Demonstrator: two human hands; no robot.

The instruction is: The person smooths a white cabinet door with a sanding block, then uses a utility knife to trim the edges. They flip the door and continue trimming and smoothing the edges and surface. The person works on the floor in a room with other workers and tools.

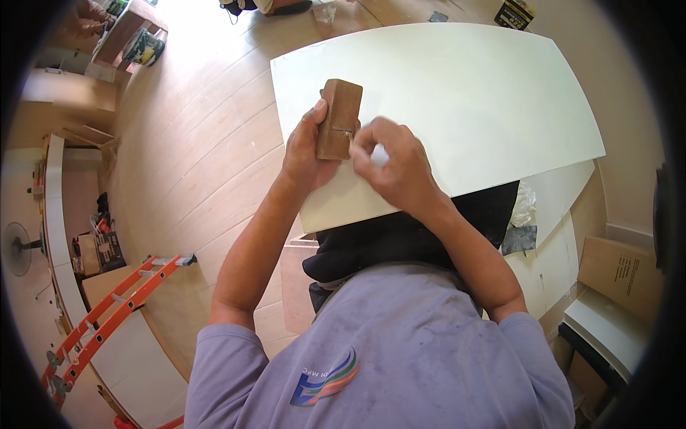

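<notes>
My left hand [307, 146] is closed round a small wooden hand plane [341, 107], a reddish-brown block tilted upright with its slotted flat face toward me. A pale bit shows at the slot. Right beside the slot is my right hand [396, 161], its fingers curled together in a pinch and slightly blurred. What those fingers hold, if anything, is too small to make out. Beneath both hands lies a large white panel [457, 93] with a curved far edge, resting across my lap over dark trousers [386, 243].
An orange ladder [114, 314] leans at the lower left. Far left stand a bucket [143, 47] and shelving with tools. Cardboard boxes [620, 275] stand at the right, near a crumpled white plastic bag [524, 204]. A black and yellow box [514, 14] sits beyond the panel.
</notes>
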